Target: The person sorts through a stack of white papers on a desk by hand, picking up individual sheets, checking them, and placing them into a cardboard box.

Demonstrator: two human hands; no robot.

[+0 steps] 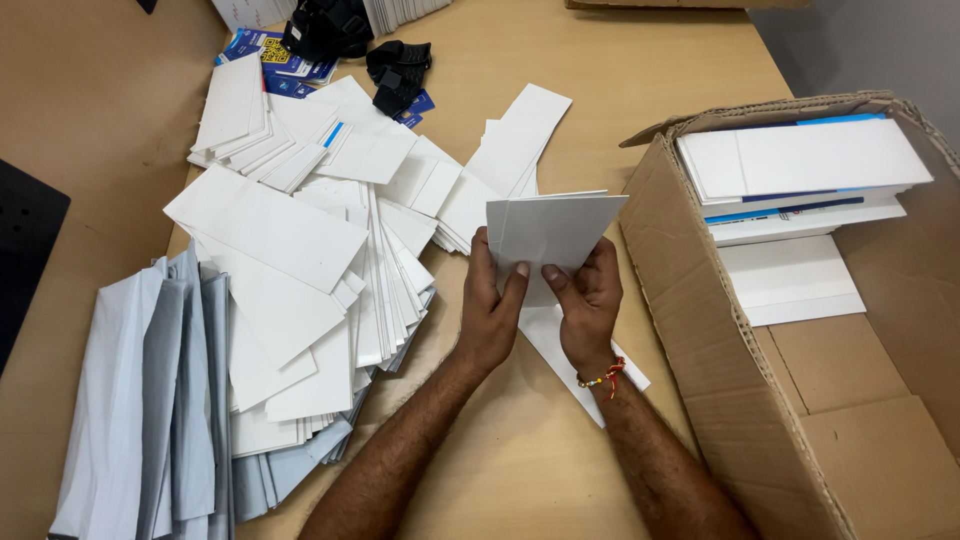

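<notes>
While both hands pinch it, left hand [490,310] and right hand [588,300] closed on its lower edge, the white folded card [550,232] stands up between them. Right of the right hand, the cardboard box [700,330] holds stacked white cards [800,170].

I see a light wooden tabletop [620,90] filling most of the view, evenly lit, with soft shadows only. Right of the tabletop's upper right corner, I note a strip of plain grey floor or wall [860,45]; which one I cannot tell. Left of the tabletop, a tan surface [90,110] runs along its edge.
</notes>
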